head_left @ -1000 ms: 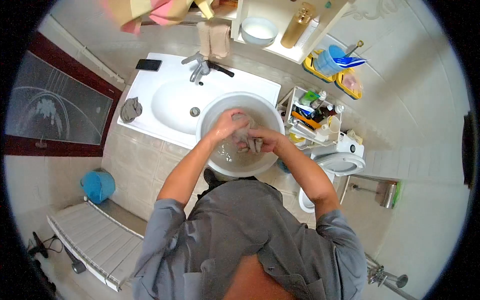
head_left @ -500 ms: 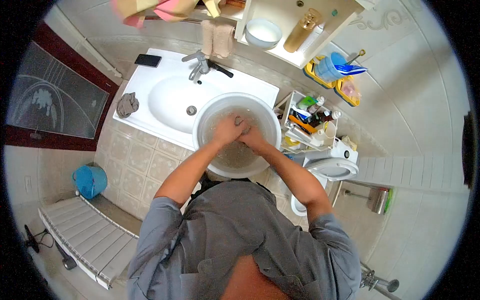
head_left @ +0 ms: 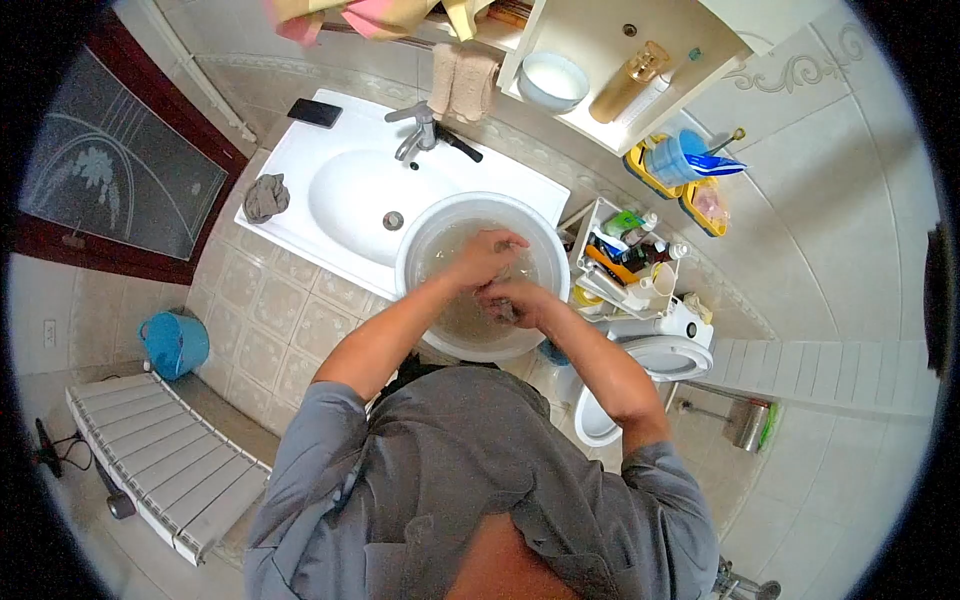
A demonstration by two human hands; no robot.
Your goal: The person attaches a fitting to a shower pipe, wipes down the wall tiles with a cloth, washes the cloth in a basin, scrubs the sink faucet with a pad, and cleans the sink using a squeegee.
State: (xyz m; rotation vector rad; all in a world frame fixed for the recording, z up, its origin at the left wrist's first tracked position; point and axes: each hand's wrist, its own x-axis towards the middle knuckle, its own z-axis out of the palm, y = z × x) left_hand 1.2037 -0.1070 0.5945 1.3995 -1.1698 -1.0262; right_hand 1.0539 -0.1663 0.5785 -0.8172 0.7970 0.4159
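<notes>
The grey cloth (head_left: 507, 311), raised between both hands a second ago, is now mostly hidden, gripped in the right hand (head_left: 518, 299) at frame centre; whether the left hand (head_left: 487, 257) grips it is unclear. Cloudy water (head_left: 462, 322) lies in the white basin (head_left: 484, 205).

Two hands (head_left: 487, 257) (head_left: 522, 300), one basin (head_left: 485, 206), perhaps two grey cloths (head_left: 266, 199)

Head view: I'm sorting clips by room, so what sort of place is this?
Most likely a home bathroom: a white washbasin with a tap stands along the wall, and a toilet shows on the right of the picture.
</notes>
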